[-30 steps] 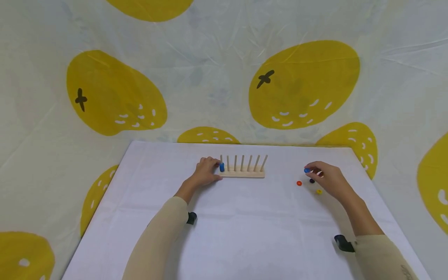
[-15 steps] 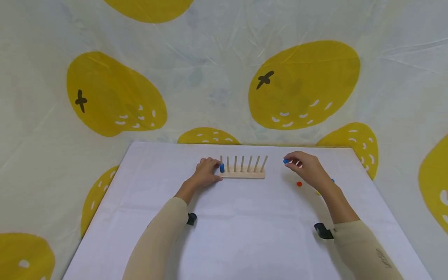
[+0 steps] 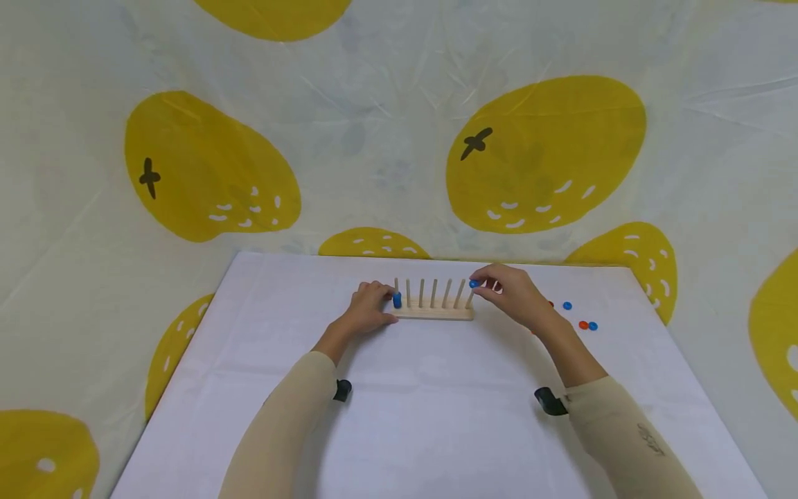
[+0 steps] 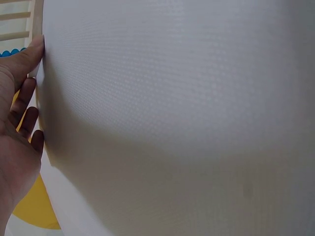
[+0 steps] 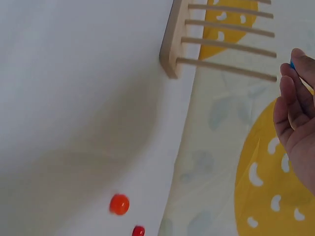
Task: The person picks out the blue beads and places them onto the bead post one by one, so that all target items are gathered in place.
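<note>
A wooden peg rack [image 3: 434, 313] with a row of upright pegs stands near the table's far side. Several blue beads [image 3: 397, 300] are stacked on its leftmost peg. My left hand [image 3: 368, 308] grips the rack's left end, the thumb at the front of the base and the other fingers behind. Between thumb and index finger, my right hand [image 3: 514, 294] pinches a blue bead [image 3: 474, 283] close to the top of the rightmost peg. In the right wrist view this bead [image 5: 292, 64] is mostly hidden by the fingers, and it appears apart from the peg tips.
Right of the rack lie loose beads, among them an orange one [image 3: 583, 325] and a blue one [image 3: 566, 305]; my right forearm covers others. A red bead [image 5: 139, 230] shows in the right wrist view. Behind the white-covered table [image 3: 436, 416] hangs a fruit-print cloth [image 3: 374, 138].
My right hand has carried the blue bead leftward from the loose beads to the rack's right end. The left hand has stayed on the rack.
</note>
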Demonstrator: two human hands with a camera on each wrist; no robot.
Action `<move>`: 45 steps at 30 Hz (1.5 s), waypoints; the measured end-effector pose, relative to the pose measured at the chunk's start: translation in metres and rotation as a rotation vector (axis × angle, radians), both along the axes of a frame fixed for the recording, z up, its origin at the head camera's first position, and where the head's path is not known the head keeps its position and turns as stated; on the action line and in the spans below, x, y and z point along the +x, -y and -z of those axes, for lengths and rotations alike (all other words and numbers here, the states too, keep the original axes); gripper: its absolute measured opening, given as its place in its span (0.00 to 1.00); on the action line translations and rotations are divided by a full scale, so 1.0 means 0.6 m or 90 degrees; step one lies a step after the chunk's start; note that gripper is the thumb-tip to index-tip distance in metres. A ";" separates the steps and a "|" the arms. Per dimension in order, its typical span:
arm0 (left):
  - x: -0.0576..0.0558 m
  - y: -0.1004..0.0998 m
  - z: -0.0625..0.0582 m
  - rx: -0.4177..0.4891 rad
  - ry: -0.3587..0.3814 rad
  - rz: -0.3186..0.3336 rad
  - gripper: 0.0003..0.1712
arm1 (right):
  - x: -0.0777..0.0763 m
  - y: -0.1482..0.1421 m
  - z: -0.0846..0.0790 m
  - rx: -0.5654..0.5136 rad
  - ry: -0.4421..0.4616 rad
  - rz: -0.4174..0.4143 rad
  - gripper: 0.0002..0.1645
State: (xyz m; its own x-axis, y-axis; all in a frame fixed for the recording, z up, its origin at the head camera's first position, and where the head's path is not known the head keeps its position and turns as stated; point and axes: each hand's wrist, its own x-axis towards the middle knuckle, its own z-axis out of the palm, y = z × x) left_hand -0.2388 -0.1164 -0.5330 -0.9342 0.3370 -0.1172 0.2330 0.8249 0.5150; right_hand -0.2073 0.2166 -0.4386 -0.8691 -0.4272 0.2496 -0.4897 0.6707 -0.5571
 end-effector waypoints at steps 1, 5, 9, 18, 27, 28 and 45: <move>0.000 0.000 0.000 -0.002 0.000 0.000 0.36 | -0.001 0.007 -0.001 -0.001 0.004 -0.005 0.12; 0.002 0.000 -0.004 -0.005 0.000 -0.003 0.36 | -0.007 0.036 -0.005 -0.006 0.004 -0.028 0.12; 0.003 -0.001 -0.008 0.000 -0.001 -0.003 0.35 | -0.014 0.064 -0.011 -0.010 -0.013 -0.053 0.12; 0.000 0.000 -0.006 -0.006 0.001 0.002 0.36 | -0.027 0.124 -0.024 -0.027 -0.005 -0.098 0.13; -0.001 0.001 -0.008 -0.006 0.000 0.001 0.36 | -0.053 0.170 -0.024 0.001 -0.008 -0.133 0.12; -0.001 0.002 -0.008 -0.006 -0.001 0.003 0.36 | -0.055 0.174 -0.025 0.003 0.000 -0.134 0.12; -0.002 0.000 -0.008 0.001 0.002 0.003 0.35 | -0.078 0.222 -0.020 0.059 0.046 -0.155 0.13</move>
